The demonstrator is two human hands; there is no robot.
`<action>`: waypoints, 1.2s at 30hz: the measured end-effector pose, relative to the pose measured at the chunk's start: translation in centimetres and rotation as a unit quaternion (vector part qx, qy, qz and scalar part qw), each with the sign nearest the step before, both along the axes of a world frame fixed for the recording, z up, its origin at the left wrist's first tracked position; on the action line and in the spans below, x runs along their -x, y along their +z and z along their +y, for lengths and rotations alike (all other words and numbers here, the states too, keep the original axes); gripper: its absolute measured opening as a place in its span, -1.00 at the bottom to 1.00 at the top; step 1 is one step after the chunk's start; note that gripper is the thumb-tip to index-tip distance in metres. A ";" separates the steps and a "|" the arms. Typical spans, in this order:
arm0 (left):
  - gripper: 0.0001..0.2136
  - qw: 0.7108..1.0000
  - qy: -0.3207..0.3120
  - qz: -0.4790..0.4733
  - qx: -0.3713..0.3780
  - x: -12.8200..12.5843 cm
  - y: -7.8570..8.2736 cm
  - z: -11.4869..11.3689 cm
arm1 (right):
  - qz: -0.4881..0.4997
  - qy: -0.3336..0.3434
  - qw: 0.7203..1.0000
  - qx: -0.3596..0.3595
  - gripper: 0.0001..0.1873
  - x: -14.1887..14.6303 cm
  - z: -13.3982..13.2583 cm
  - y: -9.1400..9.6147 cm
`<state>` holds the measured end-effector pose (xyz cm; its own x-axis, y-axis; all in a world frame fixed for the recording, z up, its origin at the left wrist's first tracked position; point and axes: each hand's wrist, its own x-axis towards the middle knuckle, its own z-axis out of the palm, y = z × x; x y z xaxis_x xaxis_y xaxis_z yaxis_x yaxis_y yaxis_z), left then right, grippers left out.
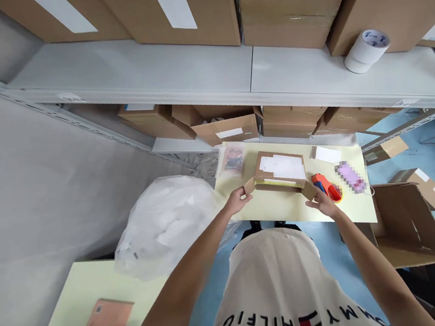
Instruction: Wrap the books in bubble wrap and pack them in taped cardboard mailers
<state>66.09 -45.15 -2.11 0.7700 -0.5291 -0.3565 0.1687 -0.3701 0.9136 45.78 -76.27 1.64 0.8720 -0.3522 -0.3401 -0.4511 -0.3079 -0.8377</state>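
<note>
left hand (238, 200), right hand (323, 202) on one carton (279, 173)

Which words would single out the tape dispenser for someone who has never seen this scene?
Start at the pale yellow table under the grey shelf. Right of the small cardboard box lies the tape dispenser, beside the right hand. It is the only red-and-blue thing there.

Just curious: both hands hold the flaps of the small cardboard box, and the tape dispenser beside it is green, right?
No: the head view shows the tape dispenser beside the cardboard box is red, not green. The left hand and right hand do hold its flaps.
</note>
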 end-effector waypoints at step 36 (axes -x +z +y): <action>-0.15 0.936 -0.070 -0.278 -0.205 1.9 1.5 -3.2 | 0.040 0.123 0.956 0.264 -0.12 -7.4 -2.6 0.1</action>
